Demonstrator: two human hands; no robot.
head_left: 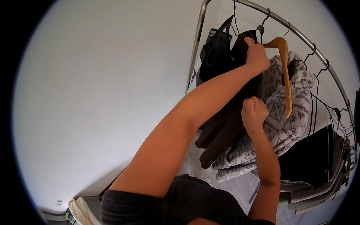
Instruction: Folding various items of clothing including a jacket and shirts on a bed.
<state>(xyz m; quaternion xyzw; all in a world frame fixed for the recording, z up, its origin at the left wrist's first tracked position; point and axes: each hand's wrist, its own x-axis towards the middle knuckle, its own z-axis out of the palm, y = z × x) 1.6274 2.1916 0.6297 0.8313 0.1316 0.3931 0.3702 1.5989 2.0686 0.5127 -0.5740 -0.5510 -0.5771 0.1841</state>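
A dark brown long-sleeved garment (239, 53) hangs from a black hanger (261, 29) on a metal clothes rail. At its shoulder, near the collar, my left hand (256, 54) grips the cloth, thumb upward. Lower down, my right hand (254, 114) is closed in a fist at the garment's front edge; the cloth inside it is mostly hidden. Just right of my left hand hangs a bare wooden hanger (284, 64). Behind it is a fluffy white-and-grey patterned hooded garment (295, 109), also on the rail.
The curved-looking metal rail (302, 32) runs from upper left to the right rim. A black bag (216, 53) hangs at its left end. Black wire hangers (316, 81) and folded dark trousers (309, 157) hang at right. A white wall (98, 84) stands at left.
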